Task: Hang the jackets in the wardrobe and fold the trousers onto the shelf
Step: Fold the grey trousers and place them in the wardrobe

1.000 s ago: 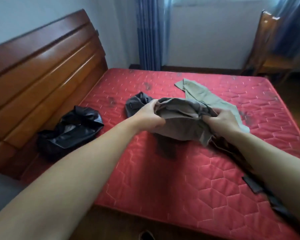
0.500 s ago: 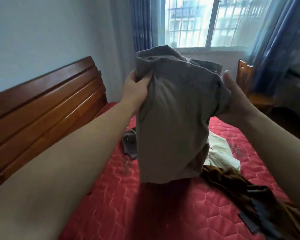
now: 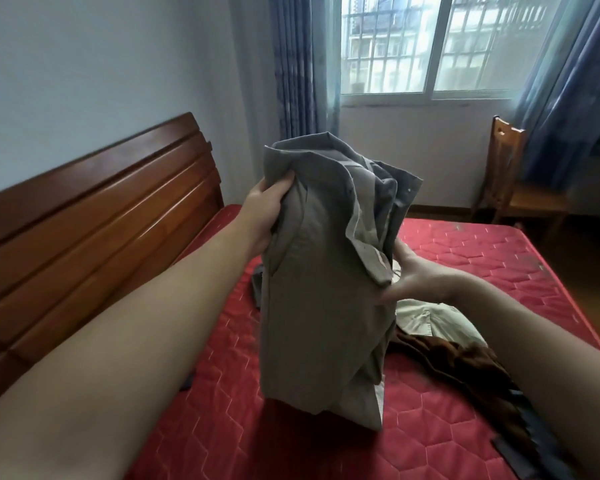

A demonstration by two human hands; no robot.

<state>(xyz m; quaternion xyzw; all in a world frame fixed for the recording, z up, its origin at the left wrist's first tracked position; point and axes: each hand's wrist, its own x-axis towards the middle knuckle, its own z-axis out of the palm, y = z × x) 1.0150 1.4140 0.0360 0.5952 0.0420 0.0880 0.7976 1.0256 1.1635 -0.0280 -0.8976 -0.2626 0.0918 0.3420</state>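
Left hand [image 3: 267, 216] grips the top left edge of the grey trousers [image 3: 319, 306], fingers curled into the cloth, so they hang between both hands. Right hand [image 3: 420, 277] is spread, thumb up, fingers fairly straight against their right side, tips hidden behind a flap. Just below the right hand lies a pale garment [image 3: 430, 318], under the right forearm a brown garment [image 3: 465, 365], both on the red mattress [image 3: 465, 251]. Left of the left arm runs a wooden headboard [image 3: 101, 220]; beyond the right hand stand a chair [image 3: 506, 174] and a window [image 3: 430, 46].
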